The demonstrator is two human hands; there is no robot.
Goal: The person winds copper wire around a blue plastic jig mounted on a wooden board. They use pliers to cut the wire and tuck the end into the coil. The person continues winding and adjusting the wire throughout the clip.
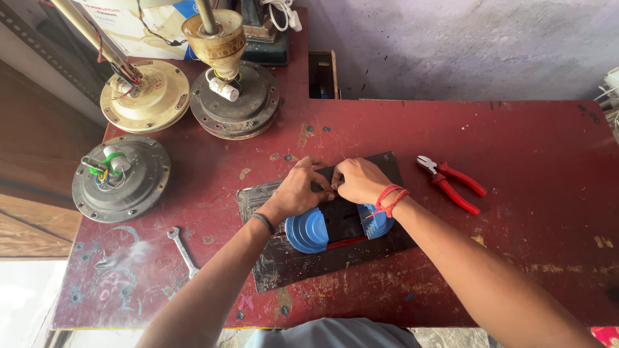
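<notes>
Worn red workbench (pixel 529 148) against a pale, scuffed plaster wall (pixel 464 45).

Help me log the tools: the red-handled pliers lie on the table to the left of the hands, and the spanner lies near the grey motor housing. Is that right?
Not quite. The head view shows the red-handled pliers on the table to the right of the hands, beside the right hand, not the left hand. The rest holds: the spanner lies near the grey motor housing.

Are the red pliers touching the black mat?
Apart. The head view shows the red pliers lying on the bare red table, with a clear strip of tabletop before the black mat.
</notes>
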